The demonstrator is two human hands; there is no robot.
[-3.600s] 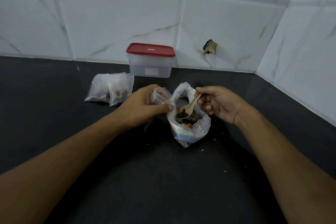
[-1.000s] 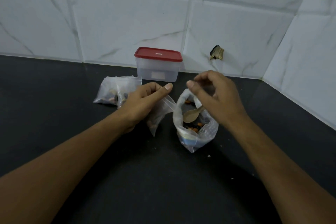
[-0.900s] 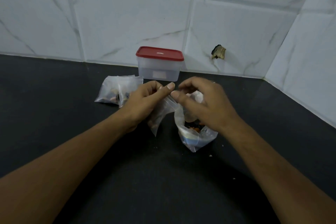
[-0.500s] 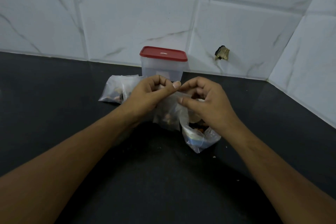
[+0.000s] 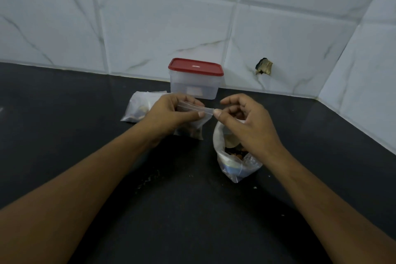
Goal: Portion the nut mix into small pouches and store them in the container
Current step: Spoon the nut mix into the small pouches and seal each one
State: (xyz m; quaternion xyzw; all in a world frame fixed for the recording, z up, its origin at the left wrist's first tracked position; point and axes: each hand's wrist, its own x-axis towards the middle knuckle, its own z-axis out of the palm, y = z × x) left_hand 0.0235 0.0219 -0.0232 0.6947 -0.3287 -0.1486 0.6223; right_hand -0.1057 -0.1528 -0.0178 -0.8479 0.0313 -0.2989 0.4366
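The spoon (image 5: 232,142) that the right hand (image 5: 242,120) held over the big nut bag (image 5: 233,165) a few seconds ago now lies inside that bag, and both hands have come together on the small pouch (image 5: 194,123), which has gone from hanging open at the mouth to being drawn flat along its top strip. The left hand (image 5: 169,113) pinches that strip between thumb and fingers, closed on it near the middle; the right hand's thumb and forefinger meet the strip's right end, though whether they grip it or have just let it slip free cannot be told. The pouch hangs just above the dark counter (image 5: 85,135), between the two hands, with nuts showing in its lower half. This reads as the sealing step for this portion: filling looks done, and pressing along the strip is what likely remains. Two filled pouches (image 5: 137,107) lie behind the left hand, not yet stored, and the container (image 5: 195,83) by the wall has its red lid (image 5: 195,67) on.
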